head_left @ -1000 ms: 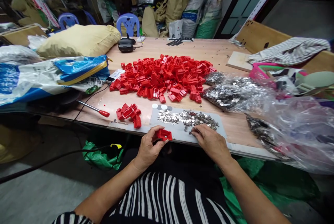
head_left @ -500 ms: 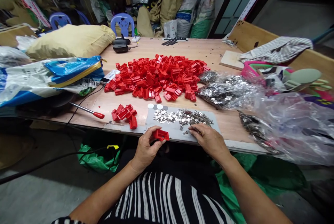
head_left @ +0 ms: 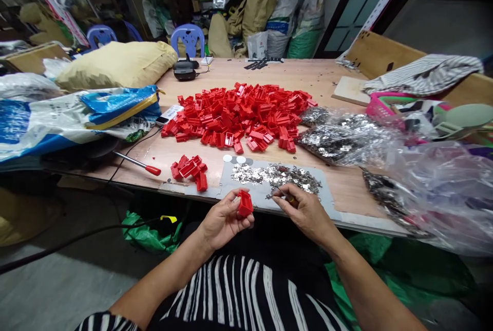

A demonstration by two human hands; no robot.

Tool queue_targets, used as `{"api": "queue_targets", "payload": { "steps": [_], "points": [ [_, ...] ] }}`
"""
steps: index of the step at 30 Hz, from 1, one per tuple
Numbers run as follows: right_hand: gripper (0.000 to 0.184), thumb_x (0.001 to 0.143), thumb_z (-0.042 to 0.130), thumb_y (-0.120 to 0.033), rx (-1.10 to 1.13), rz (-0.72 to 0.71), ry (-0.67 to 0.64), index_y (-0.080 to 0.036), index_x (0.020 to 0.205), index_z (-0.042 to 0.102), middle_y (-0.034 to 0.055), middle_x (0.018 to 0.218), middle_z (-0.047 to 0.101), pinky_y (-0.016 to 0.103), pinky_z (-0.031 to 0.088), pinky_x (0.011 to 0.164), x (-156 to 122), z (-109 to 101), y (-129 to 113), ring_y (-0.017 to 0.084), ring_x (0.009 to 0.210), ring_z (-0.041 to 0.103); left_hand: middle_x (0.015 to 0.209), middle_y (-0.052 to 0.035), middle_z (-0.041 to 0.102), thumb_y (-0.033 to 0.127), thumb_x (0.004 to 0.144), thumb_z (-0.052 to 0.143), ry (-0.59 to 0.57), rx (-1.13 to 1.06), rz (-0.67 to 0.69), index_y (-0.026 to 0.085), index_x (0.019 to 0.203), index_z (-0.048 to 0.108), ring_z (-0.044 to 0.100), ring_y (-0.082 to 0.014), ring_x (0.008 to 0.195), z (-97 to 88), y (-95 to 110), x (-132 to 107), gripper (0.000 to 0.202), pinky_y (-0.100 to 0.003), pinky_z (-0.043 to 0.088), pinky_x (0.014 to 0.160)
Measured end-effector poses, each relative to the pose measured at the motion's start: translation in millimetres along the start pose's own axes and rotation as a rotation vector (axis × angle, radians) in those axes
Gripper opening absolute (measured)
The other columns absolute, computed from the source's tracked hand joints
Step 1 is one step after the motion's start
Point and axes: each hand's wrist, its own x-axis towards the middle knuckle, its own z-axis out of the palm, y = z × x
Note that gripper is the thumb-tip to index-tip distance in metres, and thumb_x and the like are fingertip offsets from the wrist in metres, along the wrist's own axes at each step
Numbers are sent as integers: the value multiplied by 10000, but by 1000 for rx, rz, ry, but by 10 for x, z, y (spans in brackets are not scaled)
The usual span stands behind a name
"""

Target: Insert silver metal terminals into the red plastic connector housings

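My left hand (head_left: 223,222) pinches a red plastic housing (head_left: 245,204) between thumb and fingers, its hollow side turned up. At the front of the table, my right hand (head_left: 306,210) is closed with a small metal piece (head_left: 269,196) at its fingertips. A thin tool with a dark and orange handle (head_left: 293,201), like a small screwdriver, lies within the same hand, partly hidden by the fingers. Just beyond it, loose metal pieces (head_left: 252,173) are spread on a grey mat (head_left: 227,185). Several more red housings (head_left: 190,167) form a little cluster left of the mat.
A large heap of red housings (head_left: 242,115) covers the middle of the table. Plastic bags of metal parts (head_left: 335,141) lie to the right, near a pink basket (head_left: 379,107). On the left are a printed sack (head_left: 50,120) and a lever with a red grip (head_left: 153,170).
My left hand has turned the red housing more upright, its palm now facing up. My right hand has lifted a small metal piece from the mat and moved nearer the housing. The view shifted slightly.
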Motion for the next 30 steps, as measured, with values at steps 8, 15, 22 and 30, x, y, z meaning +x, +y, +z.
{"api": "queue_targets", "payload": {
  "steps": [8, 15, 22, 30],
  "points": [
    [94, 886, 524, -194, 92, -247, 1, -215, 877, 615, 29, 785, 674, 263, 468, 646, 56, 158, -207, 154, 695, 616, 824, -47, 631, 245, 844, 621, 12, -49, -51, 157, 986, 576, 644, -122, 681, -3, -98, 38, 172, -207, 518, 607],
    [136, 890, 496, -174, 47, -355, -38, -223, 872, 622, 44, 821, 683, 286, 497, 688, 51, 193, -160, 167, 759, 636, 814, -48, 627, 263, 835, 642, 29, -67, -63, 141, 921, 587, 641, -124, 691, -7, -131, 55, 160, -208, 526, 596],
    [149, 909, 487, -190, 11, -363, -91, -218, 878, 630, 45, 827, 678, 291, 495, 698, 20, 212, -128, 172, 772, 632, 785, -42, 616, 277, 806, 676, 21, -38, -72, 129, 894, 578, 627, -112, 652, 14, -170, 72, 198, -186, 505, 550],
    [227, 942, 459, -268, 189, -239, -227, -223, 946, 681, 68, 904, 681, 315, 493, 764, 12, 133, -173, 186, 843, 619, 779, -38, 619, 294, 821, 655, 19, -22, -79, 146, 929, 575, 619, -106, 617, -27, -191, 71, 199, -178, 489, 517]
  ]
}}
